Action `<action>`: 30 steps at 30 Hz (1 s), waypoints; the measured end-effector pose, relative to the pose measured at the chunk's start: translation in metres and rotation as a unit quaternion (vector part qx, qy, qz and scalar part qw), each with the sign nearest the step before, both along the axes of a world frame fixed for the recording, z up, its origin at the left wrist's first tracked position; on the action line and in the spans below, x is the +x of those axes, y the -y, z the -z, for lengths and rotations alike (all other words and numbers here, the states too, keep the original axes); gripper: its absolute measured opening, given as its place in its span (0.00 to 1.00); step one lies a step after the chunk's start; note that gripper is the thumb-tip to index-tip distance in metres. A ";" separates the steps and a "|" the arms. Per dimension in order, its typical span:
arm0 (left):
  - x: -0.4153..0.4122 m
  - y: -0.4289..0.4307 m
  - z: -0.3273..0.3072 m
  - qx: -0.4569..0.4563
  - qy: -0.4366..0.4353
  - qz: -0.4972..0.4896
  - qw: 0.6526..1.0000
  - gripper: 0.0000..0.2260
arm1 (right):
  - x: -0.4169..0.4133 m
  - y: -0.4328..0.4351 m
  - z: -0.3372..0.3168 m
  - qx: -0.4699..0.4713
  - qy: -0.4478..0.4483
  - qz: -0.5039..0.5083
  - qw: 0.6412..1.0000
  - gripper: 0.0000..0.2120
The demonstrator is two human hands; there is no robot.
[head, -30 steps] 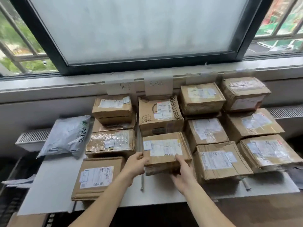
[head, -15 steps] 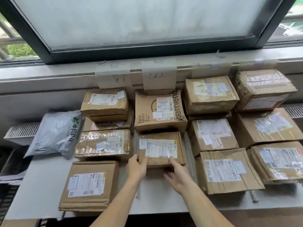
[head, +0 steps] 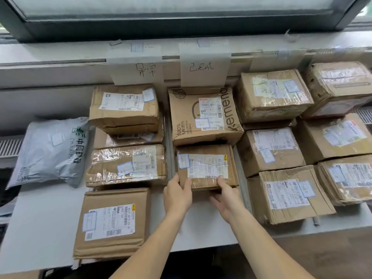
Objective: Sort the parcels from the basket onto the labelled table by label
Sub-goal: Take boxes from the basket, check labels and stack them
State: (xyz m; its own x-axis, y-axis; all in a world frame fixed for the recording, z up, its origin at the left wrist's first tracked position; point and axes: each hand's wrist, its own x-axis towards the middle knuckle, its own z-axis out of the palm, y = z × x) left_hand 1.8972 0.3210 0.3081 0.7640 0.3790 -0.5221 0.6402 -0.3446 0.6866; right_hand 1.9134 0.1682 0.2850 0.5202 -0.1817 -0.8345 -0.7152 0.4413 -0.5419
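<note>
Placement looks nearly finished, judging by how things lie. A small brown cardboard parcel point(head: 205, 166), wrapped in clear tape, sits just in front of the large printed brown cardboard box point(head: 203, 117), with their facing edges touching or nearly so. That printed box stands directly below a handwritten white paper sign point(head: 204, 64) taped to the sill, so the parcel falls in the same column.

The left hand point(head: 177, 195) grips the parcel's near left corner, thumb over the top and fingers along the side. The right hand point(head: 226, 196) pinches the near right corner, thumb on top and fingers spread below the front edge. Whether that edge rests on the white counter point(head: 40, 228) or is tipped slightly up, I cannot tell.

The parcel lies straight ahead of both hands, its long axis running left to right, parallel to the printed box's front. Neither hand is nearer.

Front left of the printed box is a clear-taped brown box point(head: 126, 165), and front right is a brown box with a pale label point(head: 269, 150). Each stands just beside the parcel across a narrow gap. Letting go probably calls for drawing both hands straight back, so the neighbours are not nudged.
</note>
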 end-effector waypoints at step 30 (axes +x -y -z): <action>-0.259 -0.178 -0.087 -0.162 0.109 -0.016 0.981 0.08 | -0.268 -0.181 -0.087 0.157 0.119 -0.094 0.976 0.22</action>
State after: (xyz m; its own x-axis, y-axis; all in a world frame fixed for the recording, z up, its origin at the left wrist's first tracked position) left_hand 1.6383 0.4990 0.3949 0.8612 0.2460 -0.4448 0.4729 -0.0670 0.8786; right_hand 1.6450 0.3497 0.3717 0.7056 0.1799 -0.6854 -0.6695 0.4860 -0.5618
